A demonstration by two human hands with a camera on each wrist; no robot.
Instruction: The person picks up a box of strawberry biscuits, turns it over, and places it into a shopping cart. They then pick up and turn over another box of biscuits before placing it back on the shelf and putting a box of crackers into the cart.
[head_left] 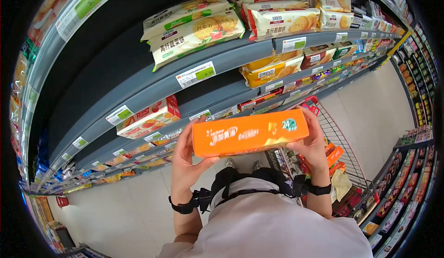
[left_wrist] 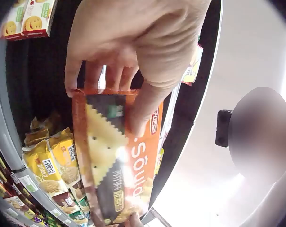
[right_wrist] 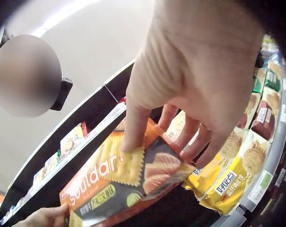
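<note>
- Firmly clamping orange cracker box (head_left: 249, 133) by opposite ends, with left hand (head_left: 185, 156) and right hand (head_left: 315, 142) equally near.
- Stretching lengthwise from palm to palm, crosswise before the body.
- Down beside right hand, close to shopping cart (head_left: 340, 138) with orange packets (head_left: 334, 156) inside.
- Beyond left hand, near white biscuit box (head_left: 150, 119) on lower shelf.
- Farther, faced by grey shelf edge (head_left: 245, 57), barring the way below cream cracker packets (head_left: 194, 33).

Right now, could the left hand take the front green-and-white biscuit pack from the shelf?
Probably not: the left hand grips the orange box, though nothing covers the pack.
</note>
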